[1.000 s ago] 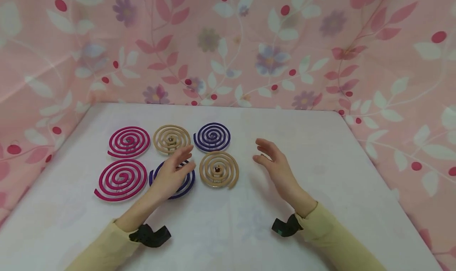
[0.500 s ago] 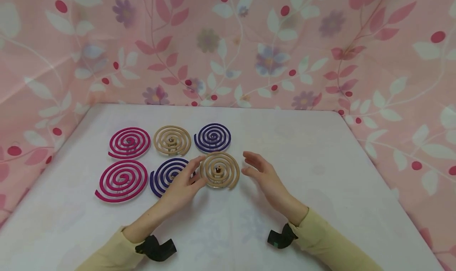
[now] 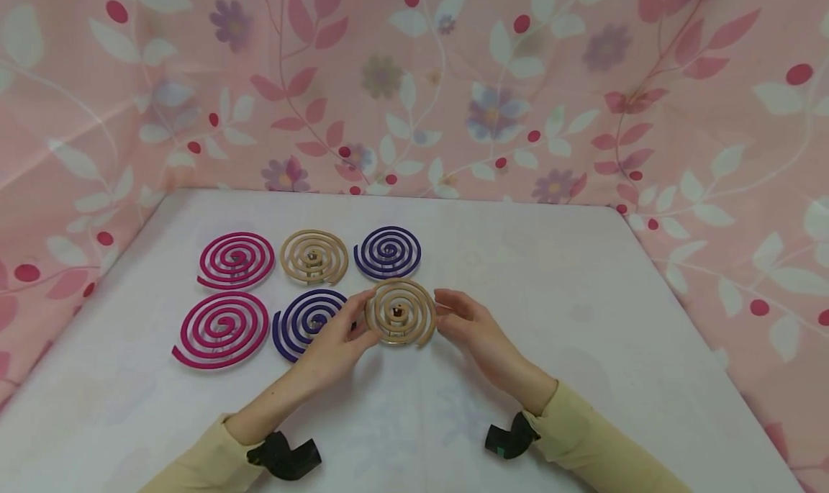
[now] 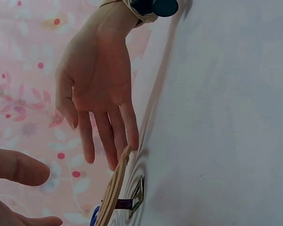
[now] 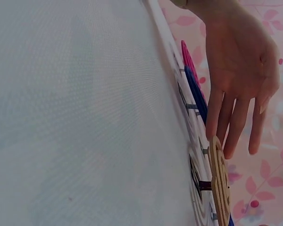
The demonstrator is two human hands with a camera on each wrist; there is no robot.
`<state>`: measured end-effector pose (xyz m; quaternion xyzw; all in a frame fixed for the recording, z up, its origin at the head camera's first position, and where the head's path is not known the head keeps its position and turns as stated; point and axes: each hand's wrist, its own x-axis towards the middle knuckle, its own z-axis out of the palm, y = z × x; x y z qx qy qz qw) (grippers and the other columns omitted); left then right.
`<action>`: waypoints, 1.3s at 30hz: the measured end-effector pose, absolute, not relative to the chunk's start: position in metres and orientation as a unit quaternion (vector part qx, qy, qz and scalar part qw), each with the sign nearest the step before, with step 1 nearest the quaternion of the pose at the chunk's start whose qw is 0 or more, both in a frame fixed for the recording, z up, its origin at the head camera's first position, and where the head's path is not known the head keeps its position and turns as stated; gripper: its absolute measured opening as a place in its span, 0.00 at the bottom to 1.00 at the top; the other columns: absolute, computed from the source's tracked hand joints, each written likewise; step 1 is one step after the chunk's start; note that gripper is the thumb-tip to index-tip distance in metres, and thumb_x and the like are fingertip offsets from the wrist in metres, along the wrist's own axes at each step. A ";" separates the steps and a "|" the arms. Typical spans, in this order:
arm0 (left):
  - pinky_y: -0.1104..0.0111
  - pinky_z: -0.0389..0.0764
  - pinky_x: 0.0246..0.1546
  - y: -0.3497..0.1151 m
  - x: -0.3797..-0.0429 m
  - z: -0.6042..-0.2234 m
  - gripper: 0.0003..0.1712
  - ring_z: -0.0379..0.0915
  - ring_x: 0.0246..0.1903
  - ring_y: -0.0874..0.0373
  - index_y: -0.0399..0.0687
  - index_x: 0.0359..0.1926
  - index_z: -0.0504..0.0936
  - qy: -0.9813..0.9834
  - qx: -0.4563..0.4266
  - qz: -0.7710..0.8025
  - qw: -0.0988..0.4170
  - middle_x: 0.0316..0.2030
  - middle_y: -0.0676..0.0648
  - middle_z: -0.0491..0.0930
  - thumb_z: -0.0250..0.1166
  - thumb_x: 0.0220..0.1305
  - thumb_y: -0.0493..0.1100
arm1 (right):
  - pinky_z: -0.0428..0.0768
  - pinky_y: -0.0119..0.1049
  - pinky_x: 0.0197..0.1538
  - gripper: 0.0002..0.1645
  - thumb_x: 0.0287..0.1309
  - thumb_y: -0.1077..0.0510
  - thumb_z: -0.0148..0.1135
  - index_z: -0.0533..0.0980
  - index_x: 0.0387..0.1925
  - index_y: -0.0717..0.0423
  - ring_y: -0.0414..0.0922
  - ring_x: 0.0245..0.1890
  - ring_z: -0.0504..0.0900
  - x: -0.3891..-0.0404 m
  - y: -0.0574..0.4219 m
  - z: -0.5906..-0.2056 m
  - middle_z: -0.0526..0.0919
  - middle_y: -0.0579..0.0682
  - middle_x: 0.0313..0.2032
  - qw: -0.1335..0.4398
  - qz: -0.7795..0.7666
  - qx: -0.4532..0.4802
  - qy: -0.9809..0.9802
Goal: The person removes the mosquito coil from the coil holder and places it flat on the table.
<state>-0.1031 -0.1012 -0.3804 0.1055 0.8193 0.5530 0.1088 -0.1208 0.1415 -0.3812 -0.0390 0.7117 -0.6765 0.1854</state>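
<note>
A tan mosquito coil (image 3: 409, 310) lies raised on a small metal stand (image 4: 137, 197) in the front row. My left hand (image 3: 337, 338) is at its left edge, over part of a dark blue coil (image 3: 294, 327). My right hand (image 3: 476, 335) is at the opposite edge. In the left wrist view the right hand's straight fingers reach the tan coil's rim. The right wrist view shows the left hand's fingers, also straight, at the rim. Neither hand curls round the coil.
Pink coils (image 3: 223, 327) fill the left end of both rows. Behind stand another tan coil (image 3: 314, 245) and a second blue coil (image 3: 387, 237), all on a white-covered table (image 3: 550, 277). A pink floral cloth (image 3: 414, 83) hangs at the back and sides.
The left hand moved right from above the blue coil and the right hand moved left and nearer, so both now meet the tan coil's edges. The coils have kept their places.
</note>
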 end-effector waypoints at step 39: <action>0.44 0.59 0.72 -0.100 -0.104 -0.379 0.28 0.61 0.71 0.43 0.35 0.68 0.67 0.765 0.107 0.634 0.032 0.68 0.36 0.70 0.60 0.68 0.32 | 0.75 0.35 0.62 0.26 0.63 0.68 0.54 0.68 0.62 0.70 0.53 0.63 0.74 -0.123 0.144 -0.379 0.74 0.65 0.62 0.115 -0.715 -0.009 0.689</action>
